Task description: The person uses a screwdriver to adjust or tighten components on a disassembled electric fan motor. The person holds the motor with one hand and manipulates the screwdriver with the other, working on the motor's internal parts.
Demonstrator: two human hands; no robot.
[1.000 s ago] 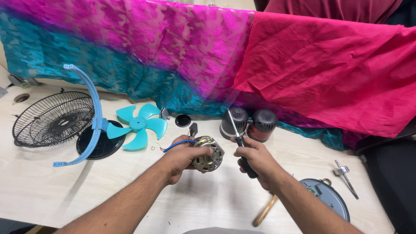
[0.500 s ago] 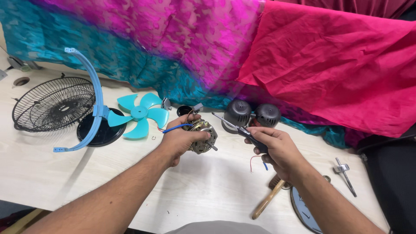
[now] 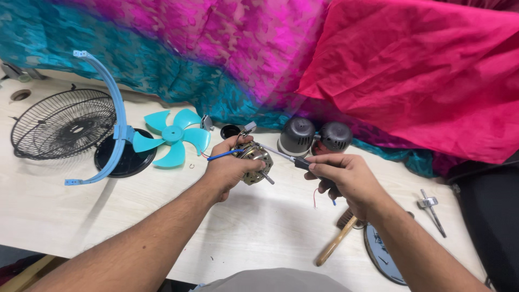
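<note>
turquoise fan blade (image 3: 173, 136), black grille (image 3: 62, 124), perhaps brass-toned motor (image 3: 254, 162)

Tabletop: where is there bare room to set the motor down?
Bare tabletop lies below the hands, between the left forearm and the wooden-handled hammer. More lies under the blue fan bracket. Crowded: behind the motor, by the fan blade and two grey housings.

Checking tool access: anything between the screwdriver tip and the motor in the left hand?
Nothing visible. The right hand holds the screwdriver, and its shaft runs straight to the fan motor gripped in the left hand. A blue wire crosses the left fingers, on the far side from the shaft.
</note>
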